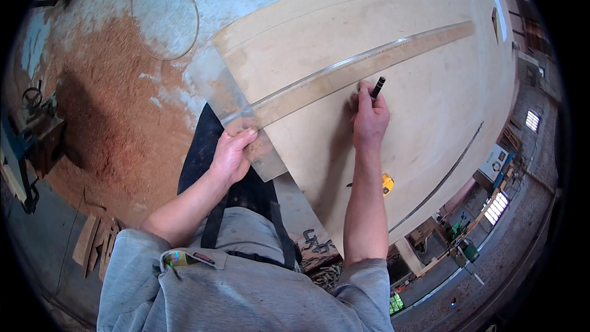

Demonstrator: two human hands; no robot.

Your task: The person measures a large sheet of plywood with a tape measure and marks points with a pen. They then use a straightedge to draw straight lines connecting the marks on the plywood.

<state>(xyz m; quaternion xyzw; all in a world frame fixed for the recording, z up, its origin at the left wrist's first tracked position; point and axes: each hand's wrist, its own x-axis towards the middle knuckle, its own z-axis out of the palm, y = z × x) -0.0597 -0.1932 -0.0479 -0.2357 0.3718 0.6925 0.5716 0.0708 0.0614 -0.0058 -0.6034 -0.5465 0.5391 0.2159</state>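
A large pale plywood sheet (424, 101) spreads out in front of me. Across it lies a long clear T-square (319, 86), its wide see-through head (222, 80) overhanging the sheet's left edge. My left hand (233, 154) grips the T-square near where blade and head meet, thumb on top. My right hand (372, 120) is closed around a black marker pen (378, 87), beside the near edge of the blade. The pen's dark end points up and away; its other end is hidden by my fingers. A yellow tape measure (387, 184) sits on the sheet just right of my right forearm.
A thin dark strip (442, 178) runs along the sheet's right side. Reddish sawdust (110, 123) covers the floor at left, with a hose loop (198, 18) beyond it. A machine (40, 126) stands far left, above wood offcuts (95, 243). A blue-and-white box (495, 163) stands at right.
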